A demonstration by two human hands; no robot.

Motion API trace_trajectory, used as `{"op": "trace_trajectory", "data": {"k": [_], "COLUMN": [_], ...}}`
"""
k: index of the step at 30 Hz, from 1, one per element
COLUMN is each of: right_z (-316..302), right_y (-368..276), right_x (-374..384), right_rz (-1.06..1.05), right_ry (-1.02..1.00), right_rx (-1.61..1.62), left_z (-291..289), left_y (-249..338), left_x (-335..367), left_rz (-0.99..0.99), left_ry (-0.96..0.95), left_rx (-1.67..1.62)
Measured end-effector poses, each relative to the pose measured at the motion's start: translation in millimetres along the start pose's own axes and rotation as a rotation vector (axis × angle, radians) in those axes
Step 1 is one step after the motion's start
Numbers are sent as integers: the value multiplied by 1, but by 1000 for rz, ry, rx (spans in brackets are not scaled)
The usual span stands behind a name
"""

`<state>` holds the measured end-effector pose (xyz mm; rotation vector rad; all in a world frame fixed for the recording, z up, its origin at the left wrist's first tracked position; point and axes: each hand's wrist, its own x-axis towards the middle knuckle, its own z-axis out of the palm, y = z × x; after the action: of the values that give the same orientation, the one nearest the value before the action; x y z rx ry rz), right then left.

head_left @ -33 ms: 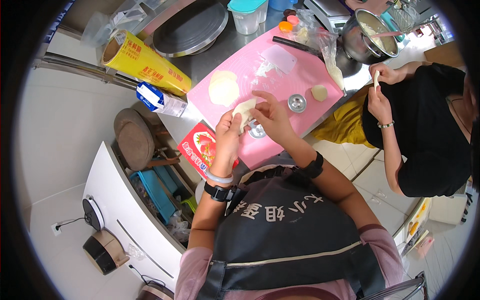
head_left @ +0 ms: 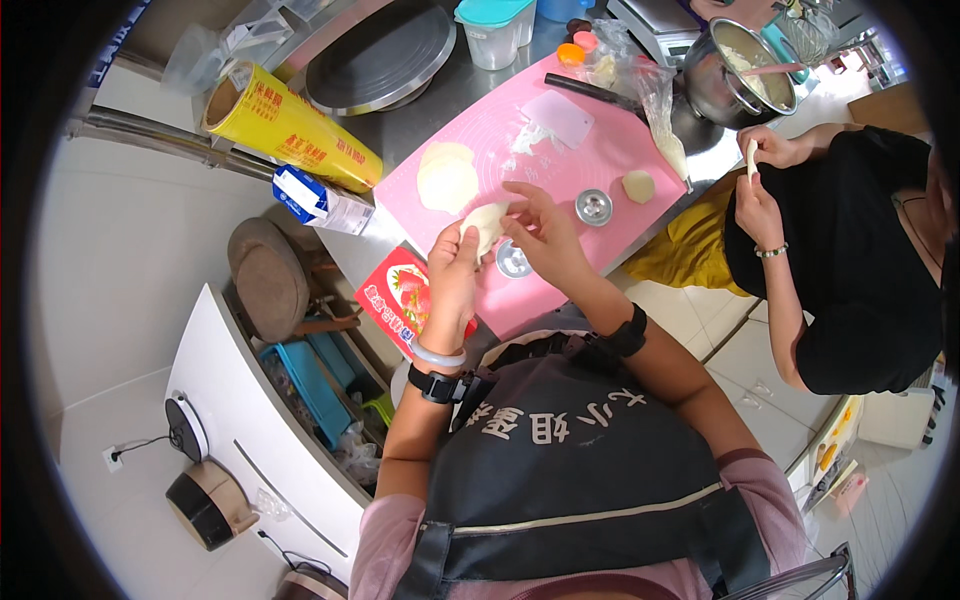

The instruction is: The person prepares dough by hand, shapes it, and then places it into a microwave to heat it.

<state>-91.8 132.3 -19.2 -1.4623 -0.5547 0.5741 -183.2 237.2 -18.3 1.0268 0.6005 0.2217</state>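
Pale dough piece (head_left: 488,222) sits pinched between my raised left hand (head_left: 452,268) and right hand (head_left: 540,232), fingers curled, above the pink mat (head_left: 600,150).

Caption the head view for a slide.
Both hands, left hand and right hand, shape a dough piece above a pink mat.

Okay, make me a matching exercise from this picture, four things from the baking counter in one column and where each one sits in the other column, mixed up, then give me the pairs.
Things:
1. piece of dough
2. small metal tart tin
3. yellow roll of wrap
4. metal pot

Places:
A. at the left end of the steel counter, beside a blue and white carton
B. held between the left hand and the right hand
C. beyond the far right corner of the pink mat, with a utensil in it
D. on the pink mat, next to a small dough ball

Pairs: 1-B, 2-D, 3-A, 4-C
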Motion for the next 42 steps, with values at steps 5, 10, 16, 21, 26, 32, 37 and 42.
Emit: {"op": "trace_trajectory", "data": {"k": [5, 10, 16, 21, 26, 32, 37, 42], "right_z": [10, 12, 2, -12, -16, -5, -9, 0], "right_y": [-4, 0, 2, 2, 3, 4, 3, 7], "right_x": [-5, 2, 3, 9, 7, 8, 2, -6], "right_rz": [-143, -496, -44, 163, 163, -495, -176, 138], "right_ry": [-150, 41, 231, 225, 171, -179, -186, -422], "right_rx": [-153, -539, -287, 137, 152, -694, -170, 113], "left_z": [9, 25, 21, 8, 1, 11, 3, 15], "left_y": [4, 5, -6, -10, -7, -3, -1, 3], "left_x": [1, -3, 1, 1, 5, 7, 8, 5], "left_rz": [-175, -180, -106, -114, -161, -160, -167, -112], "left_ry": [52, 115, -42, -30, -30, -146, -130, 9], "left_rx": [-104, -31, -56, -127, -177, -539, -512, -279]}}
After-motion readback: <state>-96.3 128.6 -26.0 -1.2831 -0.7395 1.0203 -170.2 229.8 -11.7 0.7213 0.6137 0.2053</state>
